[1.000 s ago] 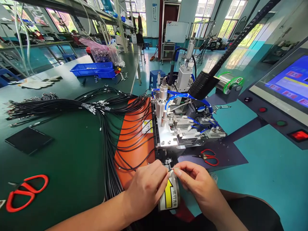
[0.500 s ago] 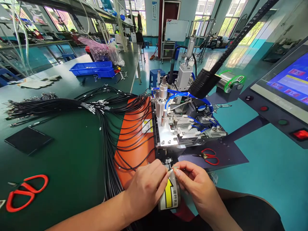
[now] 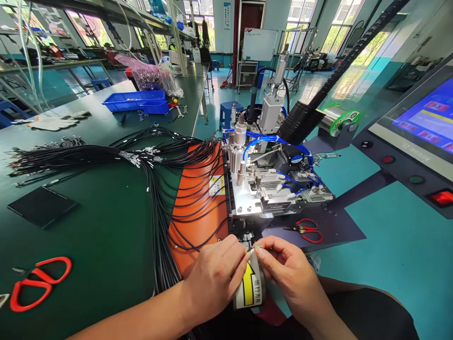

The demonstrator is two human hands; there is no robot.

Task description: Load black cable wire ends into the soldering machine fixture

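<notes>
Left hand: the left hand [image 3: 223, 267] is closing thumb and forefinger together on what is looking like a black cable end [image 3: 250, 249].
Right hand: the right hand [image 3: 290, 264] is pinching, thumb against forefinger, on thin coloured wires [image 3: 258, 246] just beside the left fingertips.
Coloured wires: they are sitting between the two hands, above the arrow sticker; a hard tug could be snapping a fine strand, and a loose pinch could be letting them spring out of order. Fingertips are hiding most of the detail.
Arrow sticker: the arrow sticker [image 3: 248, 285] is showing a yellow arrow and the characters 运行方向, "running direction".
Black cables: the black cables [image 3: 161, 236] are trailing beside the left forearm, so a sleeveless arm snagging one could be pulling its neighbours askew.
Red-handled snips: the red-handled snips [image 3: 307, 231] are lying beyond the right hand; a careless reach could be meeting their points.
Warning sticker: the warning sticker [image 3: 217, 185] is carrying a yellow panel and print too small to read.
Screen: the screen [image 3: 430, 120] is displaying reddish buttons with illegible captions.
Solder spool: the solder spool [image 3: 336, 120] is bearing a green-and-white label, unreadable.
Whiteboard: the whiteboard [image 3: 260, 45] is holding faint, undecipherable handwriting.
</notes>
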